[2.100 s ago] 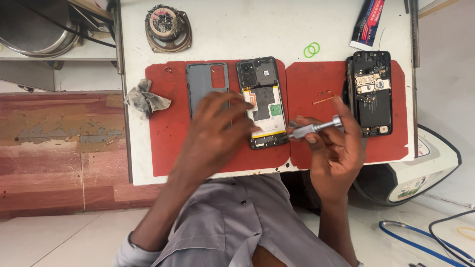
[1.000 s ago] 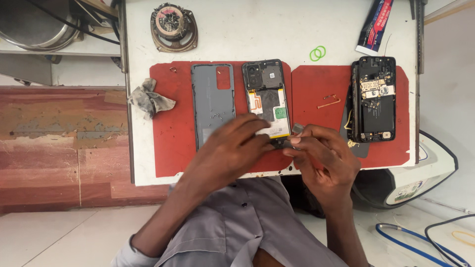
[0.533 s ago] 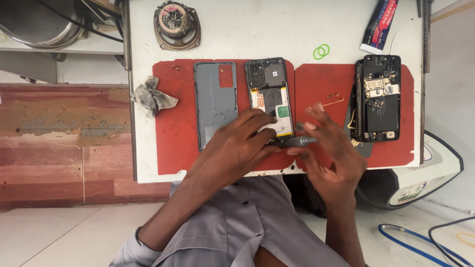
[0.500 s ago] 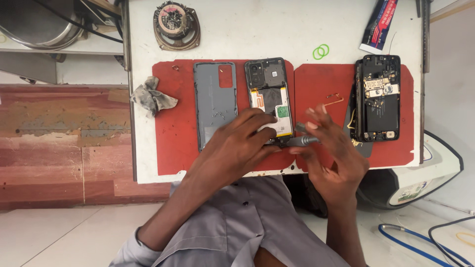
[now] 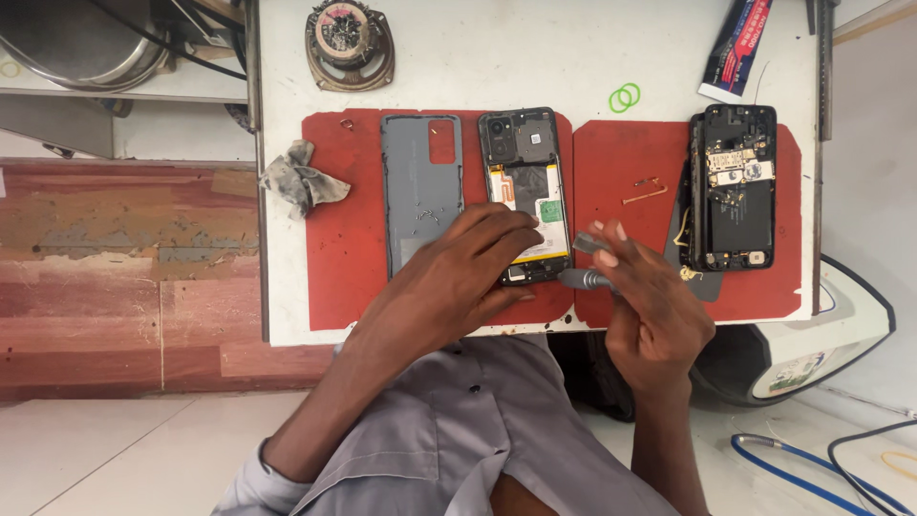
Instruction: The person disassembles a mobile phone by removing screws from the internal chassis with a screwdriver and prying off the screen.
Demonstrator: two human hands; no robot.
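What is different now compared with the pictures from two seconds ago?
The right hand brought the grey screwdriver down from its raised position to the bottom end of the opened phone, and holds it there. The left hand stays pressed on the lower part of that phone. The grey back cover, the second opened phone, the rag and the red mats lie as before.

left hand [image 5: 458, 277] palm down with fingers spread forward, right hand [image 5: 650, 311] raised, fingers curled in a pinch
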